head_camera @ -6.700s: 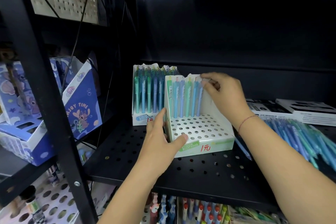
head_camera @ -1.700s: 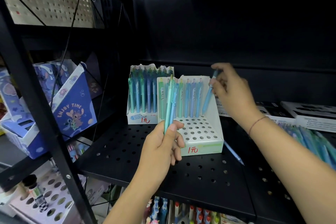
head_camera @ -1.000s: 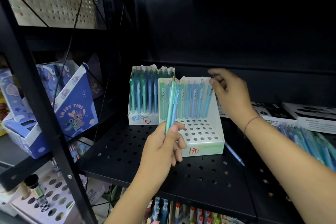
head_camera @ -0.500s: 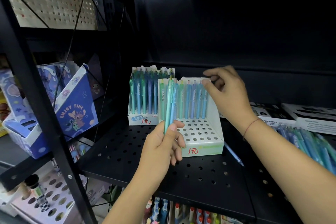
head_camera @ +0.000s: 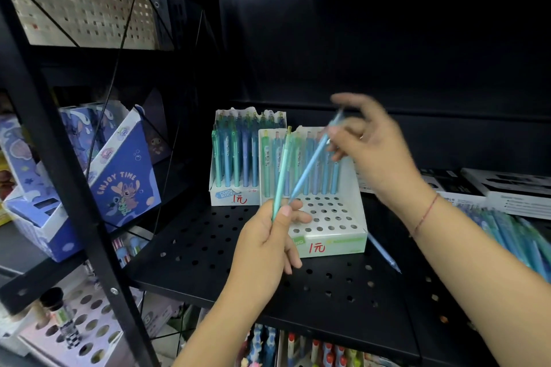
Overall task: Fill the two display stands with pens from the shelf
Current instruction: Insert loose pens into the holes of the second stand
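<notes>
Two white display stands sit on the black perforated shelf (head_camera: 208, 253). The rear stand (head_camera: 228, 197) is packed with blue and green pens. The front stand (head_camera: 337, 235) has one back row of pens and several bare holes. My left hand (head_camera: 265, 244) holds a green pen (head_camera: 281, 170) upright in front of the front stand. My right hand (head_camera: 375, 155), blurred, pinches a light blue pen (head_camera: 313, 161) that slants down to my left hand's fingers.
A heap of loose blue and green pens (head_camera: 512, 235) lies at the right, with one stray blue pen (head_camera: 383, 252) beside the front stand. Flat boxes (head_camera: 507, 188) lie behind the heap. Purple cartoon boxes (head_camera: 119, 176) stand behind the black upright at left.
My right hand came away from the front stand's back row and took hold of a light blue pen from my left hand's bundle, tilting it rightward. My left hand stayed in place.
</notes>
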